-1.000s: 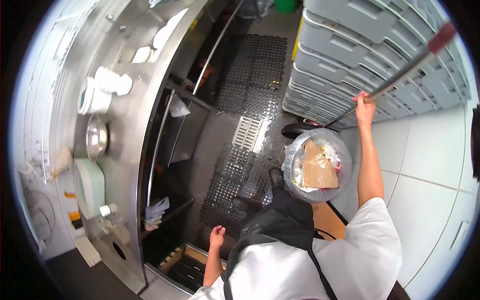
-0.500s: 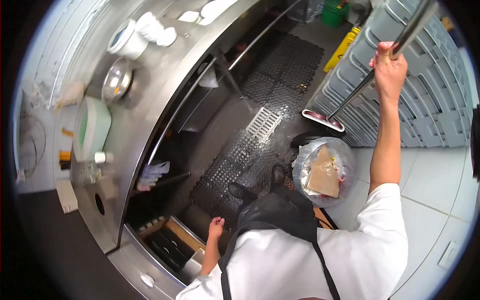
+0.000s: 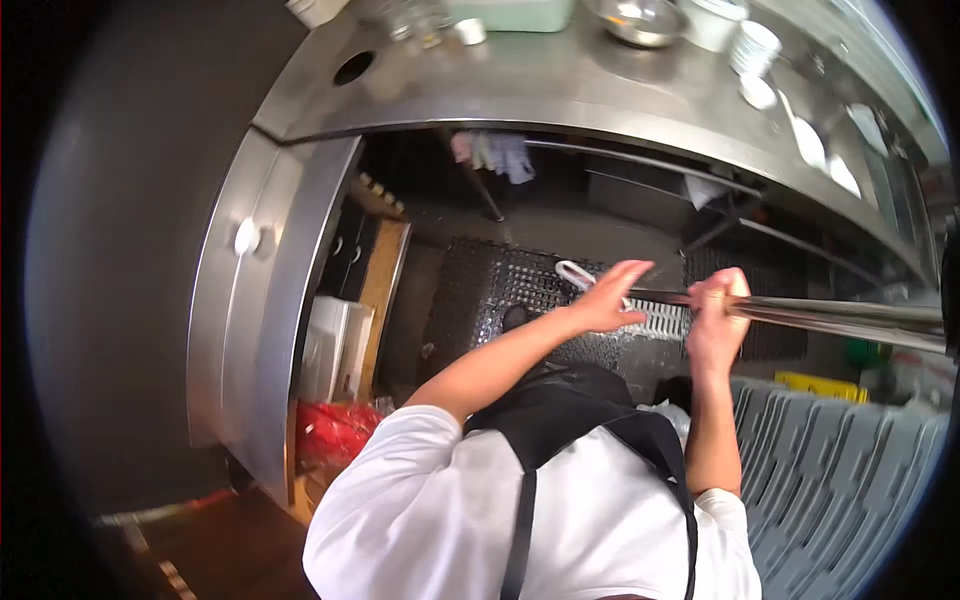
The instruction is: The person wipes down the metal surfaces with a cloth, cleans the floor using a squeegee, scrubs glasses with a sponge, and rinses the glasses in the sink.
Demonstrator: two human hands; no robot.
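My right hand (image 3: 716,318) is closed around the metal pole of a long-handled floor brush (image 3: 835,312). The pole runs from the right edge of the view down to the left. My left hand (image 3: 608,302) reaches across with fingers and thumb apart, at the lower, darker part of the pole; I cannot tell whether it touches it. Part of the brush's white-rimmed head (image 3: 573,274) shows beyond that hand, low over the black rubber mat (image 3: 480,280); the rest of it is hidden.
A steel counter (image 3: 560,100) spans the far side, with a metal bowl (image 3: 640,20) and white containers. At left stands an open drawer (image 3: 385,265), with a red plastic bag (image 3: 335,435) below. Grey ribbed panels (image 3: 830,470) and a yellow sign (image 3: 822,386) are at right. A floor drain (image 3: 660,320) lies ahead.
My view has turned left toward the counter. The brush has swung away from the grey panels over the mat. My left hand has come up from my side to the pole; my right keeps its hold.
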